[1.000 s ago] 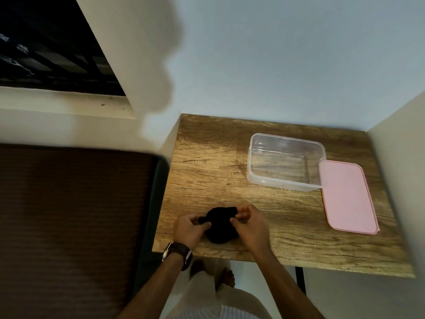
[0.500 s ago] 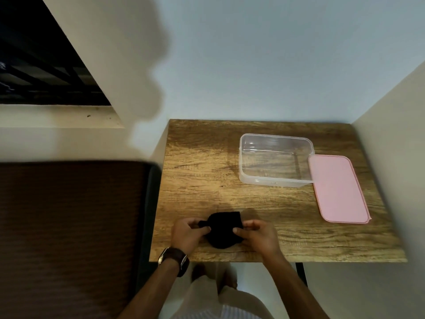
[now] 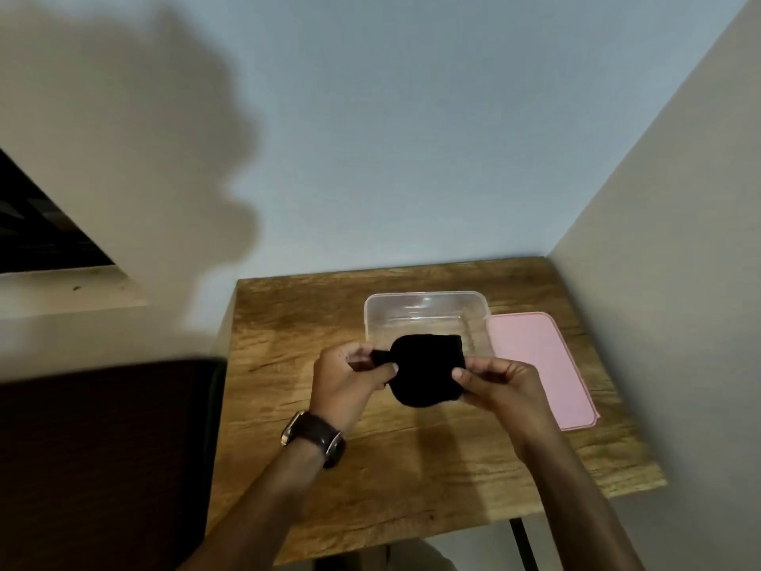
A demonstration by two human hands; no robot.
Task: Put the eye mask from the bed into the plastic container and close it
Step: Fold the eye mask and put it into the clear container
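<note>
The black eye mask (image 3: 426,368), folded into a compact bundle, hangs in the air between both hands, just in front of the clear plastic container (image 3: 424,313). My left hand (image 3: 348,379) pinches its left end and strap. My right hand (image 3: 500,383) pinches its right edge. The container stands open and empty on the wooden table (image 3: 296,344), its near wall partly hidden by the mask. The pink lid (image 3: 539,364) lies flat on the table beside the container's right side.
The dark brown bed (image 3: 103,459) runs along the table's left edge. Walls close in behind the table and on its right. A window sill (image 3: 61,290) sits at the far left. A black table leg (image 3: 523,544) shows below the front edge.
Both hands have lifted the folded mask off the table's front and carried it toward the container. The camera has tilted up, so more wall shows.
</note>
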